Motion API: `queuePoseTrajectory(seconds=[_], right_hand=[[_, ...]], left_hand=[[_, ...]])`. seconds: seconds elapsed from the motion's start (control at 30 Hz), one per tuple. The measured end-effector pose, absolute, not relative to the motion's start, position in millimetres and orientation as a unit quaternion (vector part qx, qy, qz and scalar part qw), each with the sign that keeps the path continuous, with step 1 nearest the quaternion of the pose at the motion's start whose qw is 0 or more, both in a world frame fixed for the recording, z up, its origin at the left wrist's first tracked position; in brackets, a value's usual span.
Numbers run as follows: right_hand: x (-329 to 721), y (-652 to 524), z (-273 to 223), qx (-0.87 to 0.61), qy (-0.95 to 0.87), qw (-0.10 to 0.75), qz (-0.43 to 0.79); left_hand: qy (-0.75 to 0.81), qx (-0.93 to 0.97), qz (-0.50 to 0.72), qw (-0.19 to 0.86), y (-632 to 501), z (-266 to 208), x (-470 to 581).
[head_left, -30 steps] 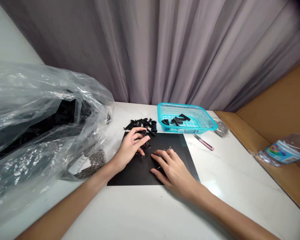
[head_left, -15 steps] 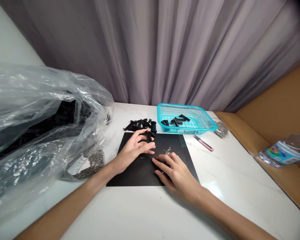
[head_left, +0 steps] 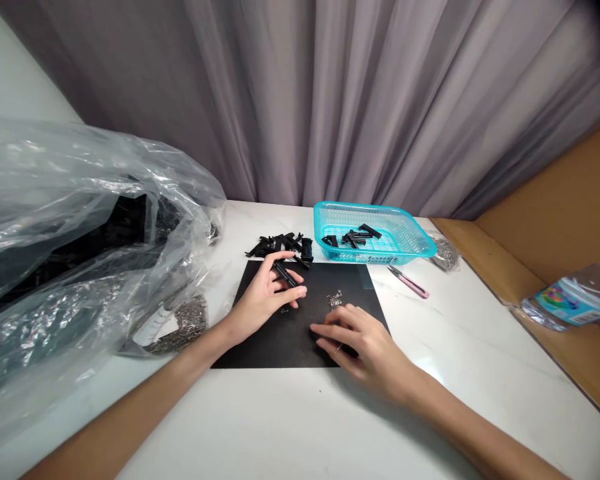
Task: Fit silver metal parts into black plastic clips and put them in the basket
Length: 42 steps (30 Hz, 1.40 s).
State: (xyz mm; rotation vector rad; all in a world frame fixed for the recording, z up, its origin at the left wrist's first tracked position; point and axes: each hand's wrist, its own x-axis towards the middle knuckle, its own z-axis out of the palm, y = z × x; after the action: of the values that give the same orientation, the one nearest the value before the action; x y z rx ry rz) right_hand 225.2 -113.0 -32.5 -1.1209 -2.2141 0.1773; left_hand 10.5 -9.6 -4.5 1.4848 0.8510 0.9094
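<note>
Under my left hand [head_left: 267, 293] lies a black sheet [head_left: 295, 347]. That hand grips a narrow black plastic part [head_left: 285, 274], tilted between thumb and fingers. My right hand [head_left: 357, 340] is low over the sheet's right side. Its fingers are bent, with thumb and forefinger tips close together; whatever they may hold is too small or hidden. Just beyond its knuckles is a small pile of thin metal pieces [head_left: 335, 300]. One loose metal piece [head_left: 285, 311] sits below my left fingers. A heap of black plastic parts [head_left: 277, 244] is behind the sheet.
A turquoise basket [head_left: 400, 250] at the back holds several black parts. Pink-handled snips [head_left: 409, 282] lie right of the sheet. A large clear plastic bag [head_left: 95, 160] and a smaller bag of metal pieces [head_left: 185, 325] stand left. A bottle [head_left: 570, 300] rests on cardboard at right.
My left hand has shifted slightly left, and the black plastic part in it is now turned the other way. My right hand has drawn a little right and its fingers are more bent.
</note>
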Motion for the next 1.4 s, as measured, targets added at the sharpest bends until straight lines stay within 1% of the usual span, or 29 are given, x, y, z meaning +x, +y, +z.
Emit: queuePoseTrajectory(seconds=[0.13, 0.2, 0.23, 0.4, 0.5, 0.6, 0.73, 0.87, 0.97, 1.07, 1.23, 1.4], right_hand=[[222.8, -120.3, -26.9, -0.405, -0.888, 0.216, 0.021], [221.7, -120.8, -27.2, -0.401, -0.896, 0.191, 0.005], [221.4, -120.1, -28.3, -0.401, -0.895, 0.193, 0.0], [221.6, -112.4, -35.3, -0.409, -0.875, 0.259, -0.015], [222.4, -109.8, -35.8, -0.412, -0.864, 0.288, -0.016], [225.0, -107.9, -36.3, -0.429, -0.834, 0.344, 0.037], [229.7, -105.2, -35.7, -0.447, -0.788, 0.398, 0.142], [230.5, -104.8, -29.2, -0.463, -0.743, 0.412, 0.254], [230.6, -105.3, -25.9, -0.466, -0.725, 0.416, 0.29], [232.7, -104.8, -25.9, -0.48, -0.718, 0.408, 0.296], [238.9, -101.5, -23.3, -0.5, -0.726, 0.398, 0.254], [242.9, -99.6, -17.9, -0.527, -0.679, 0.418, 0.293]], left_hand=[[0.361, 0.62, 0.387, 0.579, -11.1, -3.1, 11.4], [0.346, 0.615, 0.386, 0.595, -10.5, -2.6, 10.9], [0.338, 0.614, 0.384, 0.601, -10.0, -2.4, 10.5], [0.341, 0.615, 0.376, 0.604, -10.5, 0.4, 9.4], [0.338, 0.587, 0.377, 0.632, -12.8, 2.8, 10.1], [0.334, 0.568, 0.376, 0.651, -13.8, 4.3, 10.7], [0.343, 0.57, 0.39, 0.637, -13.0, 3.7, 11.1], [0.35, 0.572, 0.404, 0.623, -12.0, 1.6, 11.3], [0.342, 0.583, 0.402, 0.618, -10.9, 0.2, 10.3], [0.333, 0.635, 0.374, 0.588, -9.3, -1.3, 8.5], [0.315, 0.691, 0.324, 0.564, -9.0, -3.2, 8.6], [0.274, 0.741, 0.3, 0.535, -11.7, -8.8, 8.4]])
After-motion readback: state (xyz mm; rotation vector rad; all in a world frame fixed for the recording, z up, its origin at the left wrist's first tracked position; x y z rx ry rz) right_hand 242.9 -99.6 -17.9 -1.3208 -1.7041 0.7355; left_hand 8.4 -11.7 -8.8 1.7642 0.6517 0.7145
